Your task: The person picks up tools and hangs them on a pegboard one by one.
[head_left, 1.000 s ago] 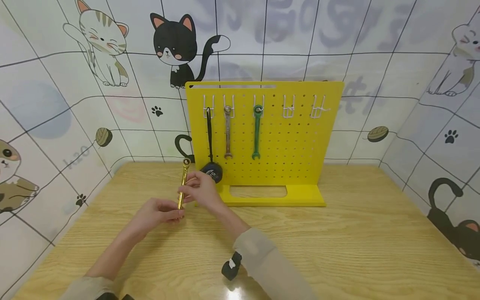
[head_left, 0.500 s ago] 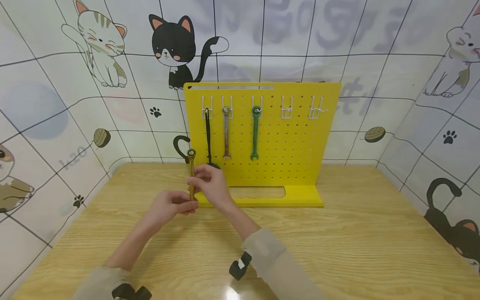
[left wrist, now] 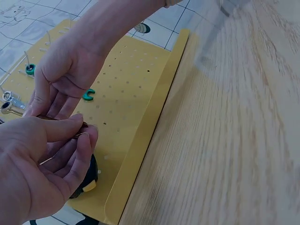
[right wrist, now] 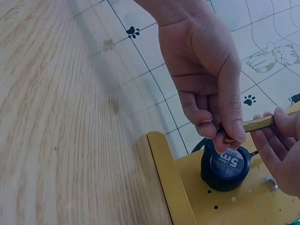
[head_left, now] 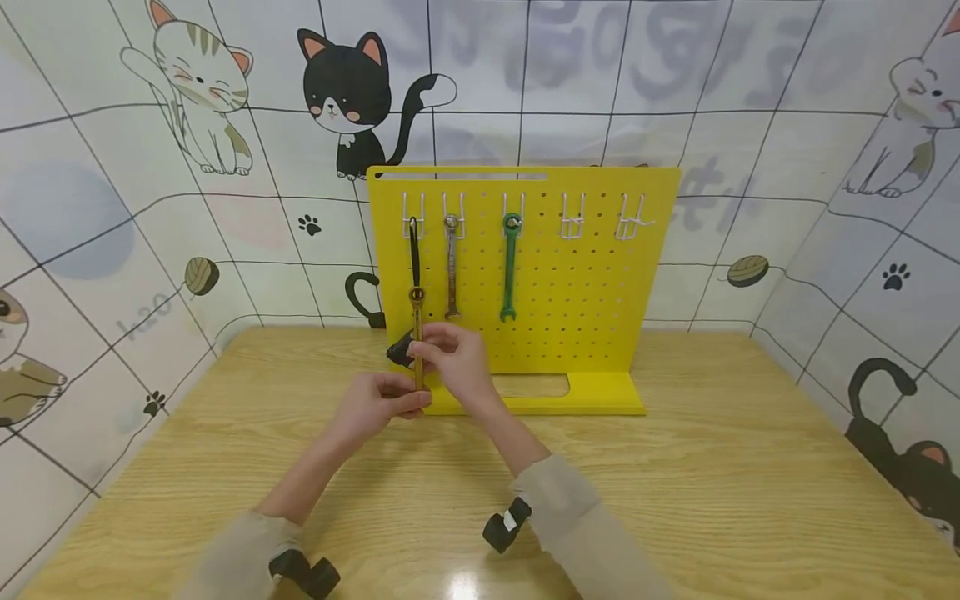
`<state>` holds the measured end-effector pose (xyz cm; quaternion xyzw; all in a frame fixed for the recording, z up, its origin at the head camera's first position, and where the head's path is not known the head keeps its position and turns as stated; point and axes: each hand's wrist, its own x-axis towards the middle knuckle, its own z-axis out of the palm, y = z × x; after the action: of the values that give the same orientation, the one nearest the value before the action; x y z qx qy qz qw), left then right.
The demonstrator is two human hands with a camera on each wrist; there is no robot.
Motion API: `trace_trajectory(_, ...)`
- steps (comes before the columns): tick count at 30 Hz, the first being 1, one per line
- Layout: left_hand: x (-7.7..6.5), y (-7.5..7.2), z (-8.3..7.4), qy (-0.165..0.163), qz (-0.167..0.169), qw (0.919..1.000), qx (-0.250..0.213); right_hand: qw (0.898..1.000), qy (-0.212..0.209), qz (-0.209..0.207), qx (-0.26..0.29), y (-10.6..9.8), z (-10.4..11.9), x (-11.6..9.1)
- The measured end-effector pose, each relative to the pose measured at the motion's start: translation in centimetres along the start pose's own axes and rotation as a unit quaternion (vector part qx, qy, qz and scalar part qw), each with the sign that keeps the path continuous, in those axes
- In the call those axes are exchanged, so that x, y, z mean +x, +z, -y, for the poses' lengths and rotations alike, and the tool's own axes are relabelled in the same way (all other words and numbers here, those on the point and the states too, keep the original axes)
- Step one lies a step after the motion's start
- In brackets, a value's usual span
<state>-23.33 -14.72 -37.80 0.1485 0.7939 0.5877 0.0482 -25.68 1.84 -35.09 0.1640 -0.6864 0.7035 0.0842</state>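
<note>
A gold ratchet wrench (head_left: 417, 315) stands nearly upright, ring end up, in front of the left part of a yellow pegboard (head_left: 585, 325). My left hand (head_left: 378, 407) pinches its lower end between thumb and fingers. Higher on the shaft, my right hand (head_left: 463, 360) grips the same wrench. Behind them a black tape measure (right wrist: 227, 164), marked 5m, hangs by its strap from the leftmost hook; the wrench and right hand partly cover it in the head view. Just right of it hangs a silver wrench (head_left: 452, 271), then a green wrench (head_left: 510, 271).
Two more white wire hooks (head_left: 572, 218) project from the board's right side. The board's yellow base (head_left: 607, 392) rests on the wooden table (head_left: 712, 467). Walls with cat drawings (head_left: 348, 100) enclose the back and sides.
Both hands have carried the gold wrench to the right and slightly up, from beside the pegboard to in front of the tape measure. The tape measure now looks tilted.
</note>
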Motion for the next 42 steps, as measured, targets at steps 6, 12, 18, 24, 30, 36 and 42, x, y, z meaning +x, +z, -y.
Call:
trace_trajectory(6, 0.9, 1.4, -0.1, 0.006, 0.007, 0.9997, -0.024, 1.000, -0.003, -0.022, -0.011, -1.5, 0.1, 0.0)
trace_trajectory(12, 1.7, 2.7, -0.5, 0.009, 0.015, 0.9986, -0.050, 0.999, -0.014, -0.039, -0.026, -2.9, 0.4, 0.0)
trace_trajectory(18, 2.6, 3.9, -1.3, 0.042, 0.025, 0.9984, -0.027, 0.997, -0.024, -0.058, -0.037, -4.5, 0.9, 0.0)
trace_trajectory(24, 3.4, 5.2, -1.9, 0.054, 0.029, 0.9978, -0.025, 0.996, -0.025, -0.071, -0.043, -6.3, 1.2, -0.1)
trace_trajectory(30, 4.8, 6.9, -2.2, 0.075, 0.023, 0.9965, -0.030, 0.994, -0.031, -0.095, -0.041, -8.0, 1.6, 0.0)
trace_trajectory(36, 5.8, 8.4, -2.6, 0.062, 0.018, 0.9968, -0.047, 0.993, -0.039, -0.106, -0.027, -9.6, 2.0, 0.0)
trace_trajectory(42, 6.7, 9.9, -3.7, 0.069, 0.007, 0.9954, -0.066, 0.991, -0.052, -0.121, -0.035, -11.2, 2.6, 0.2)
